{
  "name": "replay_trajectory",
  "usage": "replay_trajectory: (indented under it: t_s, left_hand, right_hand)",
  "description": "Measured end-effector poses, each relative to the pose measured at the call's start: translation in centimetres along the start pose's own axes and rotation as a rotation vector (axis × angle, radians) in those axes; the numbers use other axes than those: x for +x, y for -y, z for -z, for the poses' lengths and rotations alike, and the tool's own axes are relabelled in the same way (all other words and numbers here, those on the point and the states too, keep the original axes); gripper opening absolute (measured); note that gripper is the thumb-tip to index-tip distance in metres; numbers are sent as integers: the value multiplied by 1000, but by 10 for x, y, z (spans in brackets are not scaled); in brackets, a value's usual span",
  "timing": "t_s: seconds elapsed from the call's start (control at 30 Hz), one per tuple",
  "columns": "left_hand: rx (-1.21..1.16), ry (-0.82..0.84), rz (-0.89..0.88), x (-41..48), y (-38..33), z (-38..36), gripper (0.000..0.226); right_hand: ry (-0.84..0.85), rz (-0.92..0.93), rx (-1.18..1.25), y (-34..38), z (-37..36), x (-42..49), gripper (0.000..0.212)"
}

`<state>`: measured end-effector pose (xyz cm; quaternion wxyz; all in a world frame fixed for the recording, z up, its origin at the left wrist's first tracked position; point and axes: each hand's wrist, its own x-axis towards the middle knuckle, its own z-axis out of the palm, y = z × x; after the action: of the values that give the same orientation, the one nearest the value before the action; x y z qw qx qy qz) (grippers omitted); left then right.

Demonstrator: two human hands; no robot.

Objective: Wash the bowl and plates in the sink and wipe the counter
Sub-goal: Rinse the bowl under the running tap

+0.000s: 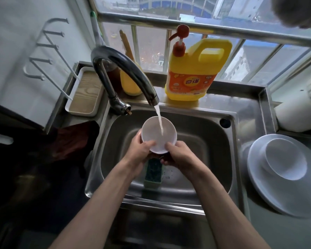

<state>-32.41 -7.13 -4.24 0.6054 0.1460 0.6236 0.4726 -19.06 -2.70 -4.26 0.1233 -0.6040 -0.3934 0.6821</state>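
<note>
Hands [142, 151] hold bowl [159, 134] over steel sink [214, 133], window behind.

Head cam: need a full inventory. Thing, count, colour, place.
bowl: 1, white, over the sink under the running stream
tap: 1, dark metal, back left of the sink, running
sink: 1, steel, centre
sponge: 1, green, in the sink below the hands
detergent bottle: 1, yellow with red pump, ledge behind the sink
plate: at least 1, white, counter right of the sink
second bowl: 1, white, on the plate
tray: 1, white rim, wood-look base, left of the tap
cloth: 1, dark red, left of the sink
left hand: 1, grips the bowl's near-left rim
right hand: 1, grips the bowl's near-right rim
</note>
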Motion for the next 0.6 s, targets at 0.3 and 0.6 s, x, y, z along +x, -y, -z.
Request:
replay_trajectory:
  t_s: [0.3, 0.6]
  left_hand:
    - [907, -153, -834, 1, 2, 30, 65]
    - [1146, -54, -874, 2, -1, 18, 82]
  right_hand:
    - [-53, 142, -38, -10, 3, 3, 24]
    - [-458, 611, -715, -13, 10, 1, 37]
